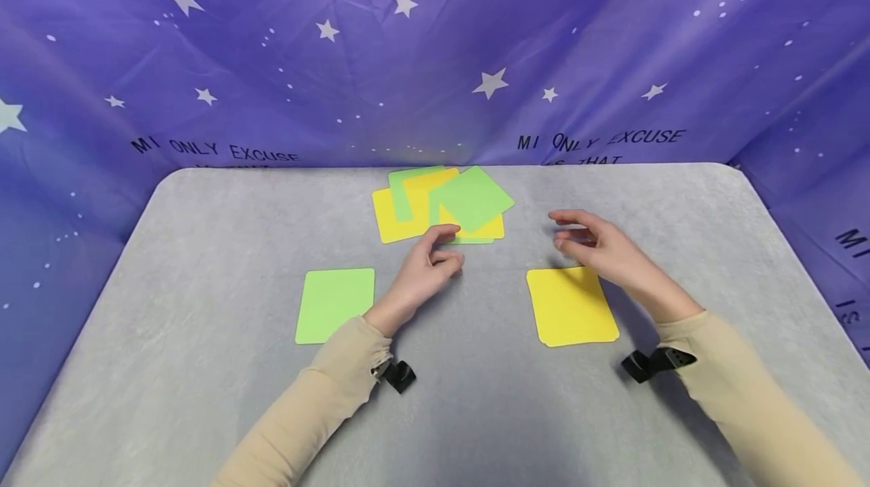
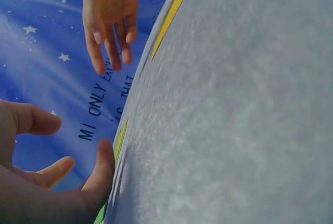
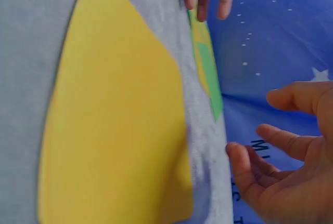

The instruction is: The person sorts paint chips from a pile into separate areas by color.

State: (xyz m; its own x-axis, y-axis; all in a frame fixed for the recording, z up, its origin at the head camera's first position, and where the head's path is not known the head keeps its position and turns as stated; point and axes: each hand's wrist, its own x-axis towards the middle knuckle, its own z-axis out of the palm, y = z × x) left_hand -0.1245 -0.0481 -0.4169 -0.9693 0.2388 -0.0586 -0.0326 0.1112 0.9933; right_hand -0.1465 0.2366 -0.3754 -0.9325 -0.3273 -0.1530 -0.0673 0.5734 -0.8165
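Note:
A loose heap of overlapping green and yellow square cards (image 1: pixel 476 196) lies at the table's far edge. My left hand (image 1: pixel 424 272) hovers at the near side of that heap, fingers relaxed and holding nothing. To its left lies a green card (image 1: pixel 334 304), its lower right corner covered by my sleeve. My right hand (image 1: pixel 601 245) is above the far edge of a yellow card stack (image 1: pixel 572 307), whose edges show slightly uneven layers. Nothing is between the right fingers, which hang loosely bent in the right wrist view, apart from the yellow stack (image 3: pixel 117 115).
The grey table (image 1: pixel 204 245) has rounded far corners. A purple-blue cloth (image 1: pixel 435 57) with white stars and black lettering hangs behind it and along both sides. A small black device is strapped to each wrist.

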